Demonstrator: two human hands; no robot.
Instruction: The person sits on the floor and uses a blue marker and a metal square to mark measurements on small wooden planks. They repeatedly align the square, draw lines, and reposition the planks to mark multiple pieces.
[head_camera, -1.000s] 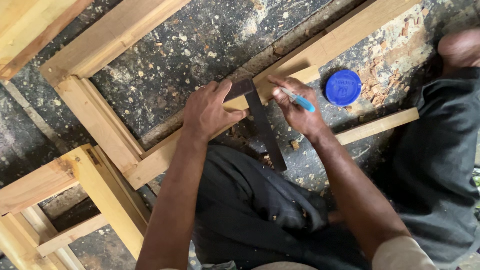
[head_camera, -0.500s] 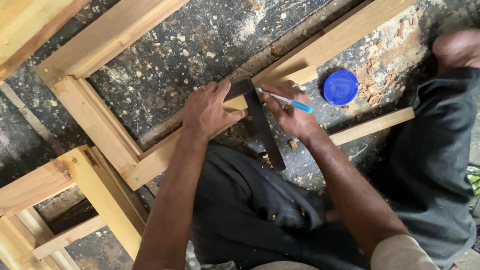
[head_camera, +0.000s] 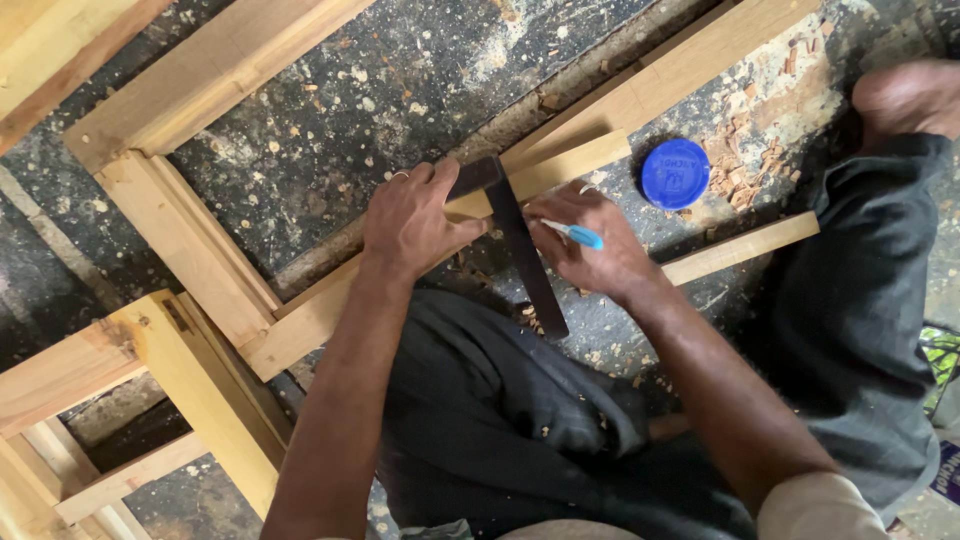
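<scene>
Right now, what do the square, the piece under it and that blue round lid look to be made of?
Square: probably metal, with a dark, dull, thin flat blade. Wooden piece: pale bare wood, grain visible, seemingly unfinished. Blue lid: likely plastic, uniformly coloured with raised moulded marks.

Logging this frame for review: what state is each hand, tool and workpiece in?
Left hand: pressing the square down on the strip.
Right hand: gripping the pen.
Try square: flat across the strip.
Blue pen: beside the blade.
Wooden strip: lying on the frame.
Blue lid: on the floor, untouched.

Pale raw wooden frame (head_camera: 560, 165), dark matt metal square (head_camera: 525, 250)
</scene>
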